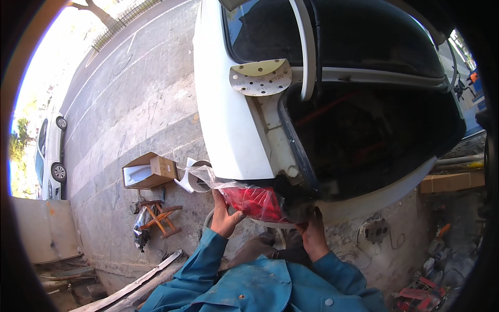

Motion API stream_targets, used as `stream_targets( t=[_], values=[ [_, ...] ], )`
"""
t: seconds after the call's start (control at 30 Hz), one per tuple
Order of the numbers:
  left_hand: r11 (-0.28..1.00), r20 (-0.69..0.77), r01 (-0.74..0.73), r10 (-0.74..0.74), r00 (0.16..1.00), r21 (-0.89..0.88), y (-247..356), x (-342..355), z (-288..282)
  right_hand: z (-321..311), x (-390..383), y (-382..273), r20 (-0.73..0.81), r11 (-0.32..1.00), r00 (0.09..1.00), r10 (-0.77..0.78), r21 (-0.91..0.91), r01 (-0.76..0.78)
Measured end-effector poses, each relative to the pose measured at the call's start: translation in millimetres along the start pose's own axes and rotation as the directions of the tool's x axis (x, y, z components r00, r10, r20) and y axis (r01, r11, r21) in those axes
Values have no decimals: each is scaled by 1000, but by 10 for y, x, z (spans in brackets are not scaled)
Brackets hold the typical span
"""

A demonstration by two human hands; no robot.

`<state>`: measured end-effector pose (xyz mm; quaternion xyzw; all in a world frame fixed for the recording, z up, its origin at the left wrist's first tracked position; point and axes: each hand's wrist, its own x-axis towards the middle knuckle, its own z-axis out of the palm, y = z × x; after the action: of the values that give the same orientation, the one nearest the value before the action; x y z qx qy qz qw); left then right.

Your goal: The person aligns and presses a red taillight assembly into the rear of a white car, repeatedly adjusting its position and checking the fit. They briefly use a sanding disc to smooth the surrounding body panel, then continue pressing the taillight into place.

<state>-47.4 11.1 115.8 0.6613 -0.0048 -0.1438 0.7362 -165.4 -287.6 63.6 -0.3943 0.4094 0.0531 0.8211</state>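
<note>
A red tail light (pixel 253 202) partly wrapped in clear plastic film sits at the rear left corner of the white car (pixel 228 114). My left hand (pixel 224 217) grips its left end, thumb on the near face. My right hand (pixel 313 235) is at the dark right end, its fingers partly hidden behind it. Loose film (pixel 200 171) trails off past the left end. The trunk opening (pixel 364 140) lies uncovered beyond the light, under a raised lid arm (pixel 307 52). Whether the light touches its seat I cannot tell.
A folded sanding disc (pixel 261 78) rests on the car body. On the ground to the left are an open cardboard box (pixel 148 177) and a wooden folding stool (pixel 160 216). A power strip (pixel 375 230) with a cable and cluttered tools (pixel 421 291) lie right. Another white car (pixel 49 156) stands far left.
</note>
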Motion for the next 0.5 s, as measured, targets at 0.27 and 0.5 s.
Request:
stream_targets(
  t=[0.27,0.5],
  values=[
    [996,-60,-86,88,994,35,103,35,181,110,-97,-195,39,995,999,-16,-97,20],
    [997,-39,-55,53,998,-56,300,69,232,75,-57,-196,59,967,998,15,-255,0]
  ],
)
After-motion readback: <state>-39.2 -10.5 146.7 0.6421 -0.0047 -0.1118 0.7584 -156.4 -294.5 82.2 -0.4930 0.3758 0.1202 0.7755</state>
